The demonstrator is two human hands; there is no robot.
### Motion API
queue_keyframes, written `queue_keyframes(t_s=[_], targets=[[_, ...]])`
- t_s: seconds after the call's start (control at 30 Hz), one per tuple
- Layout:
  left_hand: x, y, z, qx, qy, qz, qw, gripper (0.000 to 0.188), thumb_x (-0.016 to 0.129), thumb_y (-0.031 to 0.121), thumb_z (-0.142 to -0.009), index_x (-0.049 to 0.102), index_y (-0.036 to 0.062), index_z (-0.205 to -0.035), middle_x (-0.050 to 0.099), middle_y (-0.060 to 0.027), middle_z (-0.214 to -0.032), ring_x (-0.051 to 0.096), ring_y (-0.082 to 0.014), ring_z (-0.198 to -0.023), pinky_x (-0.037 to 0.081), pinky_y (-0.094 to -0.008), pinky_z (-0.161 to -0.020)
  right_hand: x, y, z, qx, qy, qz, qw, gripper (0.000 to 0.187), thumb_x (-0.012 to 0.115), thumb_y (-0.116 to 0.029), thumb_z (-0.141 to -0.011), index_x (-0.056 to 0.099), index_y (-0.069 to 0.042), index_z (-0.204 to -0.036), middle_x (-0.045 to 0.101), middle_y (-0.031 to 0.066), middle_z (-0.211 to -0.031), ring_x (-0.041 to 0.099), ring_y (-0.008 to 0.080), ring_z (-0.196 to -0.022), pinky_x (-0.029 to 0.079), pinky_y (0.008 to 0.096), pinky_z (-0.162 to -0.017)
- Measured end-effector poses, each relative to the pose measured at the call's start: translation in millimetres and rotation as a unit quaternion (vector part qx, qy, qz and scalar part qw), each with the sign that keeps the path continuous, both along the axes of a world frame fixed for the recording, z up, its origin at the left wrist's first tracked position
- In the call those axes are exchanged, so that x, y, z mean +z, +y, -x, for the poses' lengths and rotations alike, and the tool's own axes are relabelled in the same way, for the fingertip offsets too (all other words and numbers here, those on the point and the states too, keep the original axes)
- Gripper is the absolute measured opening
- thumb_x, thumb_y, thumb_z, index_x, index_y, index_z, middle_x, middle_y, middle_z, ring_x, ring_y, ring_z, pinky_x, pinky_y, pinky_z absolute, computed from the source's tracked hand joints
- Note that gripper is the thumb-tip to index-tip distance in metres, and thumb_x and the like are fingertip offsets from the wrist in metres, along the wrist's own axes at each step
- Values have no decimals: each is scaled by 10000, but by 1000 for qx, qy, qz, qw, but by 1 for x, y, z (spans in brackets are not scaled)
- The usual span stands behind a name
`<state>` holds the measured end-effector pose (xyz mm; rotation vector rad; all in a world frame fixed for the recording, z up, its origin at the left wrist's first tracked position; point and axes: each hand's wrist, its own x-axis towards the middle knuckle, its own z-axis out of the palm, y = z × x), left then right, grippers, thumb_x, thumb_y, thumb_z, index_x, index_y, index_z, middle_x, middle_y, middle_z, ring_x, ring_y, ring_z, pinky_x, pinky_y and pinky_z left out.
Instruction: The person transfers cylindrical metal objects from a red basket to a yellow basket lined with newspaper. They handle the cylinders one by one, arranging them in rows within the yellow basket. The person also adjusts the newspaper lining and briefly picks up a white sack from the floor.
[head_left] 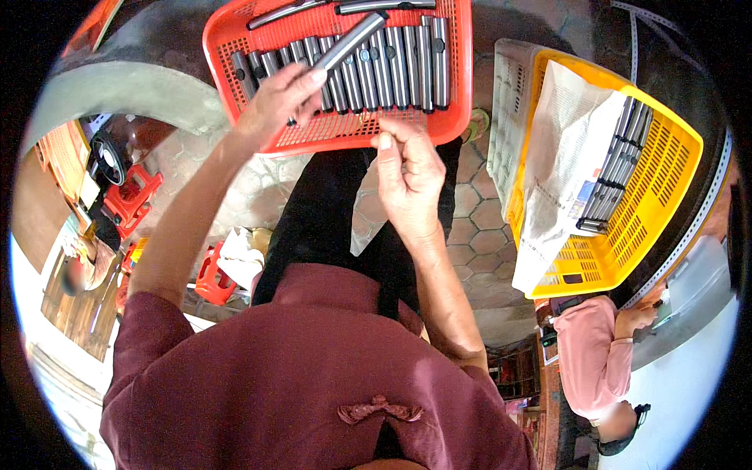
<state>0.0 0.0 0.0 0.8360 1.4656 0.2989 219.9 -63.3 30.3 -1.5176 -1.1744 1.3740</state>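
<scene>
My left hand (pixel 280 102) is closed around the lower end of a dark metallic tube (pixel 351 43), which it holds tilted over a red plastic basket (pixel 464 86). Beneath it, a row of similar silver-and-black tubes (pixel 398 66) lies side by side in the basket. A few more tubes (pixel 384 6) lie crosswise at the far side. Just off the basket's near rim is my right hand (pixel 413 176), its thumb and bent index finger brought close together. Whatever these fingers may hold is too small to make out.
On the right stands a yellow crate (pixel 658 211) with paper sheets (pixel 568 133) and stacked tubes (pixel 619 164). A pale crate (pixel 509 117) adjoins it. A person in pink (pixel 591 352) works beyond. Red stools (pixel 133 200) and another person (pixel 94 262) are at the left.
</scene>
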Motion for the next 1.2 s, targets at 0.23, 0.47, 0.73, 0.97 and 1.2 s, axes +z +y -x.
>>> queue_keyframes(t_s=[0.23, 0.47, 0.73, 0.97, 1.2], targets=[[90, -35, -74, 1, -43, 100, 994, 257, 583, 285, -912, 577, 30, -880, 446, 47, -585, 383, -33, -478, 270, -217, -432, 59, 26, -79, 179, -164, -76, 967, 534, 681, -16, -763, 512, -39, -1268, 515, 169, -1155, 594, 357, -1003, 535, 383, -850], [139, -21, -163, -143, -60, 195, 968, 303, 674, 273, -856, 632, 0, -979, 491, 66, -670, 420, -16, -560, 323, -190, -494, 98, 17, -169, 388, -377, -208, 815, 342, 610, -114, -669, 588, -51, -1004, 546, 36, -816, 596, 165, -691, 509, 258, -539], [130, -27, -276, -175, -210, 53, 960, 414, 550, 294, -954, 526, 5, -1250, 541, 7, -811, 476, -53, -729, 370, -194, -629, 86, -75, -338, 22, -338, 70, 938, 337, 704, -193, -800, 567, -14, -1050, 613, 141, -857, 624, 287, -691, 514, 357, -605], [107, -49, -317, -227, -82, 107, 965, 369, 513, 252, -969, 542, -8, -1230, 565, -24, -808, 499, -86, -733, 406, -225, -663, -102, -201, -454, -403, -152, 313, 847, 177, 628, -135, -882, 534, 11, -917, 588, 58, -660, 503, 102, -424, 400, 238, -372], [94, -58, -330, -238, -24, 114, 964, 364, 536, 267, -967, 553, 6, -1220, 572, -15, -808, 508, -77, -735, 410, -220, -663, -179, -231, -465, -384, -72, 454, 801, 195, 663, -129, -846, 593, 52, -861, 633, 118, -704, 589, 152, -462, 510, 264, -411]])
